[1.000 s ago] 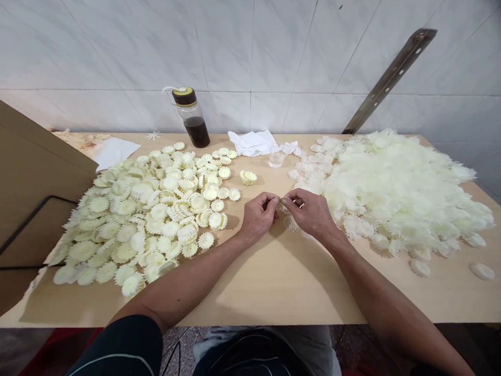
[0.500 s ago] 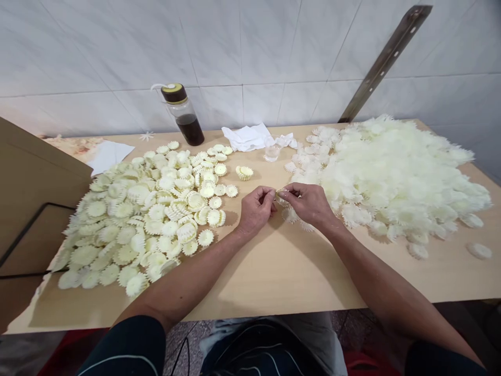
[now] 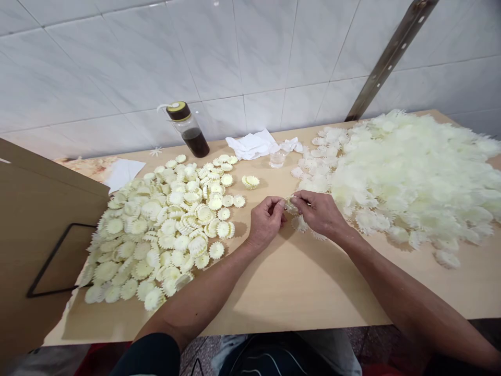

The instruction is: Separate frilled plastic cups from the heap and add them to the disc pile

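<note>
Near the middle of the wooden table (image 3: 289, 292), my left hand (image 3: 268, 219) and my right hand (image 3: 318, 211) meet, fingers pinched. Between their fingertips is a small pale yellow scalloped piece (image 3: 290, 203), partly hidden by the fingers. On the left spreads a large pile of pale yellow cupped pieces (image 3: 168, 227) with toothed rims. To the right lies a heap of thin, translucent, frilly discs (image 3: 415, 177), a few of them under my right hand. A small stack of cupped pieces (image 3: 250, 182) sits alone behind my left hand.
Behind the left pile stands a bottle of dark liquid (image 3: 195, 141). Crumpled white tissue (image 3: 252, 145) and a small clear cup (image 3: 277, 158) are near the tiled wall. A cardboard box (image 3: 47, 219) borders the left side, and a metal bar (image 3: 385, 65) leans at the back right.
The camera view has tilted and shifted left, so everything appears farther right. Both hands remain together around the small piece, with only slight finger movement.
</note>
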A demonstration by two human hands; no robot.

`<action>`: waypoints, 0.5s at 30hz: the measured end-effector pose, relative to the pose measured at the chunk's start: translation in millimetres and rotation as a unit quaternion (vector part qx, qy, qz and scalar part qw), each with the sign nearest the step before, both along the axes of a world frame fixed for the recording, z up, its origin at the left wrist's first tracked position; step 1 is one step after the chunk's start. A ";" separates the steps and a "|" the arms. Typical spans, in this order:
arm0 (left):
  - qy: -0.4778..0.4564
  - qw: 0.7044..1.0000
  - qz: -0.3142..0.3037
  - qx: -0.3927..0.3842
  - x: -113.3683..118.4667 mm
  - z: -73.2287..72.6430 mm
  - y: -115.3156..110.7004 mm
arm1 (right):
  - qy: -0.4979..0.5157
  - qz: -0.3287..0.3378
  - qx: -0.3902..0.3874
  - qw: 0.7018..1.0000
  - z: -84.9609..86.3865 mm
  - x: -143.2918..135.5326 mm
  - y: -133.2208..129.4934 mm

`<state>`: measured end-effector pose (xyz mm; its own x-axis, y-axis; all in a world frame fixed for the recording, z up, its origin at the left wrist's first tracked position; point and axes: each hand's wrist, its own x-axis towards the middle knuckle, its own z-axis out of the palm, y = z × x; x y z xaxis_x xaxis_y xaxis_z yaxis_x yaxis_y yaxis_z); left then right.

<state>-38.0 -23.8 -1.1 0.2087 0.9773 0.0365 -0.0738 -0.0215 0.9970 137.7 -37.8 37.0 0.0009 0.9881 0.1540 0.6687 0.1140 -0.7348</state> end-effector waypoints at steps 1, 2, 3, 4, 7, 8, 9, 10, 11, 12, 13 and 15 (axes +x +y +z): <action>0.000 1.000 -0.003 0.001 0.3 -0.1 -0.5 | 0.000 0.001 -0.003 1.000 -0.1 0.6 -0.3; 0.002 1.000 -0.004 0.004 0.6 -0.3 -0.9 | 0.002 0.001 -0.006 1.000 -0.1 1.2 -0.5; 0.004 1.000 -0.003 0.008 1.0 -0.5 -1.3 | 0.006 0.003 -0.009 1.000 -0.2 1.7 -0.5; 0.005 1.000 0.000 0.012 1.2 -0.8 -1.5 | 0.010 0.006 -0.013 1.000 -0.2 2.1 -0.4; 0.003 1.000 0.013 0.017 1.6 -1.5 -1.1 | 0.020 0.017 -0.026 0.999 -0.5 2.7 0.6; 0.001 1.000 0.015 0.017 1.5 -1.7 -0.8 | 0.022 0.018 -0.028 0.999 -0.5 2.7 1.0; -0.001 1.000 0.016 0.016 1.2 -1.8 -0.6 | 0.023 0.017 -0.029 0.999 -0.3 2.7 1.2; -0.002 1.000 0.015 0.015 0.8 -1.9 -0.4 | 0.026 0.017 -0.029 0.999 0.0 2.6 1.2; -0.002 1.000 0.013 0.015 0.3 -2.0 -0.3 | 0.029 0.016 -0.029 0.999 0.4 2.5 1.1; -0.002 1.000 0.011 0.016 -0.3 -2.1 -0.2 | 0.034 0.015 -0.030 0.999 1.0 2.3 1.0; -0.002 1.000 0.009 0.017 -0.9 -2.3 0.1 | 0.041 0.016 -0.031 0.999 1.6 2.2 0.8; -0.002 1.000 0.007 0.016 -1.9 -2.8 0.9 | 0.058 0.019 -0.035 0.998 2.5 1.8 0.9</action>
<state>-39.9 -23.0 -3.9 0.1939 0.9786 0.0687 -0.0777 -0.0545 0.9955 139.5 -36.9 39.5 -0.0231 0.9960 0.0863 0.5753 0.0838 -0.8136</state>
